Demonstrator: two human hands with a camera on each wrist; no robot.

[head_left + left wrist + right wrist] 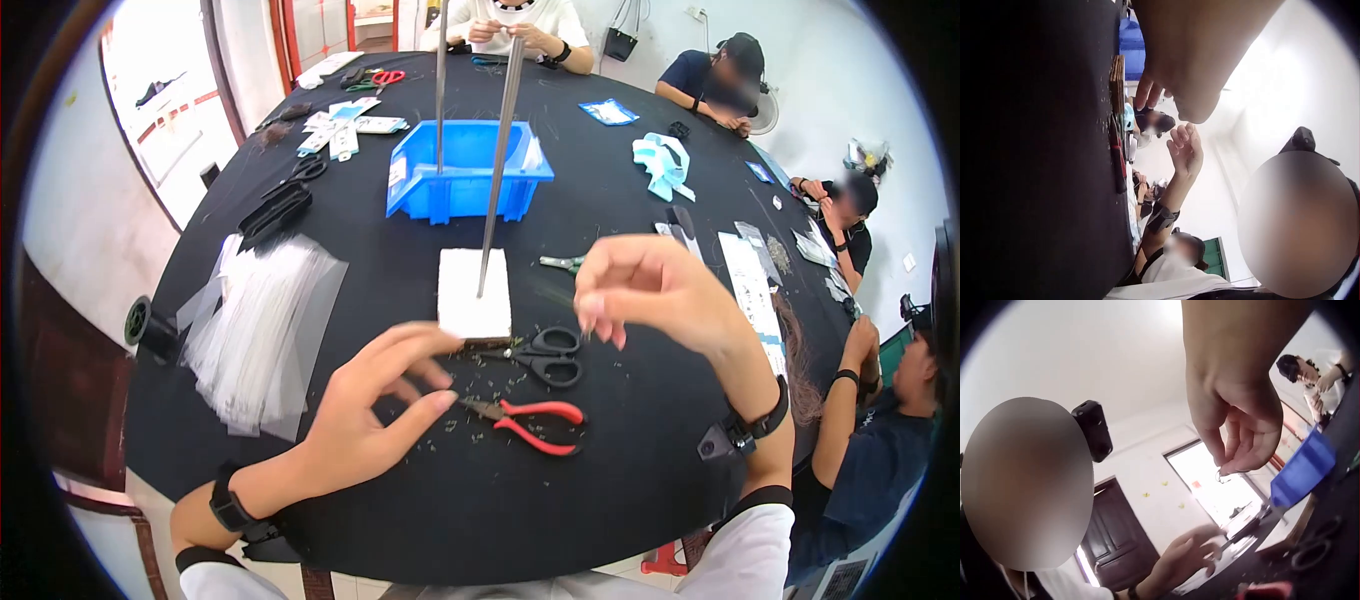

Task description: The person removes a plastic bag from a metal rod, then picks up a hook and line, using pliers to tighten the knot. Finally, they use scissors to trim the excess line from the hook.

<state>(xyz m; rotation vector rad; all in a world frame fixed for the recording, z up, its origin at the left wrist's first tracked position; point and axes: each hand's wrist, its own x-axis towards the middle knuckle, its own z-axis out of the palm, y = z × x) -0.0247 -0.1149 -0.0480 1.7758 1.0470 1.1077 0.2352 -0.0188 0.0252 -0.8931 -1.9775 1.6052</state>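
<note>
My right hand (655,295), raised over the table right of the scissors, pinches a small thin dark loop (1222,477) between thumb and fingertips; it looks like wire or thread. My left hand (375,410) hovers with loosely bent, spread fingers and nothing visible between them. Its thumb tip is close to the nose of the red-handled pliers (540,424). Black scissors (552,352) lie just beyond the pliers. Behind them sits a white foam block (462,300) with thin metal rods (497,190) rising by it. Small clippings are scattered around the pliers.
A blue bin (463,200) stands behind the block. Clear plastic strips (262,335) lie left, near a dark spool (150,328). Green-handled snips (562,263) lie beside the right hand, and white packets (750,290) farther right. Several people sit around the table.
</note>
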